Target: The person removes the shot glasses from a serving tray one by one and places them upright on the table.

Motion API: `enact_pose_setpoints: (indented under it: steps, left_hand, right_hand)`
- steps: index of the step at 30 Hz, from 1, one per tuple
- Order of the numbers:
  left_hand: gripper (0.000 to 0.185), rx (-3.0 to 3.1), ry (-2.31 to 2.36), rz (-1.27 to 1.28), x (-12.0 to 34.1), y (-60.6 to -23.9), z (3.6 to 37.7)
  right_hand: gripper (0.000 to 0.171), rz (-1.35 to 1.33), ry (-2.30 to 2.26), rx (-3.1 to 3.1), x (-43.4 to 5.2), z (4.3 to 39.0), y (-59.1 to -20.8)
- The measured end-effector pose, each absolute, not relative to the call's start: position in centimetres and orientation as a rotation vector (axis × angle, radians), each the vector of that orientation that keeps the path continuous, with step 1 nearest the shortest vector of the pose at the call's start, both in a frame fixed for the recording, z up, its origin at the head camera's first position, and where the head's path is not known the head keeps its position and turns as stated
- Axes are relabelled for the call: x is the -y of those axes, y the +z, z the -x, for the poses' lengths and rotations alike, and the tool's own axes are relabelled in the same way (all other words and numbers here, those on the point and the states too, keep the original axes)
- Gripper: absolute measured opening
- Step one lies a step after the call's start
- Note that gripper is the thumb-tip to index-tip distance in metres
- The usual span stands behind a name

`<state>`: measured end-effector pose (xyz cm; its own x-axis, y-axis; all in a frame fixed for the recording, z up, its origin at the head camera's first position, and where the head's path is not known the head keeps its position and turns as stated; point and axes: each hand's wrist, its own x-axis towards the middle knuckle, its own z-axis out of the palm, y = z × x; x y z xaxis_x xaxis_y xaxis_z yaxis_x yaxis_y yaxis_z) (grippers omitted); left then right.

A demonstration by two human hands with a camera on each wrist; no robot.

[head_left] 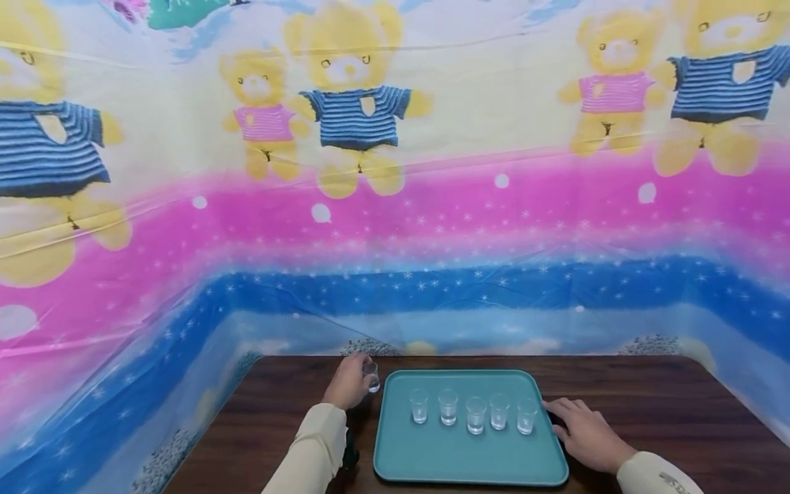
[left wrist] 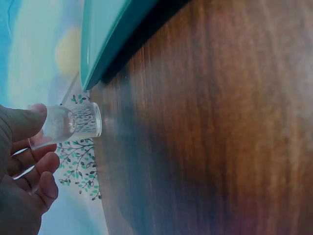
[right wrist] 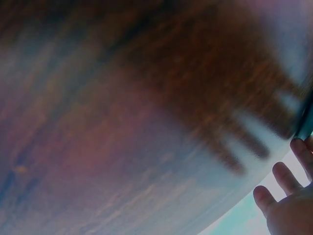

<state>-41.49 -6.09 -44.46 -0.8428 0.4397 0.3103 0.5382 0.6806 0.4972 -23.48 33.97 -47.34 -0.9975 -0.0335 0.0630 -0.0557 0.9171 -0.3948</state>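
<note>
My left hand point(head_left: 349, 381) pinches a small clear shot glass point(head_left: 372, 377) by its upper part, just left of the tray. In the left wrist view the thumb and fingers hold that shot glass point(left wrist: 80, 121) near its rim, its thick base close to the wooden surface. A teal tray point(head_left: 469, 463) lies on the table, bearing several clear shot glasses point(head_left: 475, 416) in an uneven row, all upright. At the tray's right edge rests my right hand point(head_left: 586, 432), its fingers loosely extended and touching or almost touching the rim. The right wrist view shows these fingers point(right wrist: 286, 178) spread.
The dark wooden table point(head_left: 271, 412) carries the tray near its middle. Behind and around it hangs a curtain point(head_left: 469, 288) printed with bears and coloured bands. Something dark point(head_left: 350, 451) shows by the left wrist.
</note>
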Motion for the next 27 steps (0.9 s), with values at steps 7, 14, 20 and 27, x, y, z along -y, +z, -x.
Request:
enact_pose_setpoints:
  steps: [7,14,20,27]
  left_hand:
    - [0.025,2.763,-0.861,0.764,6.1,-44.6,41.8]
    - [0.033,2.795,-0.805,0.729,5.5,-44.6,41.9]
    - [0.049,2.681,-0.714,0.821,4.8,-43.8,41.0]
    - [0.035,2.635,-0.776,1.226,3.3,-42.9,39.3]
  right_hand:
    - [0.037,-0.074,0.624,3.024,-33.7,23.5,-47.1]
    - [0.037,-0.069,0.588,3.032,-34.0,23.7,-47.3]
    - [0.038,-0.093,0.578,3.023,-34.2,23.6,-47.3]
    - [0.038,-0.107,0.546,3.014,-34.2,23.6,-47.5]
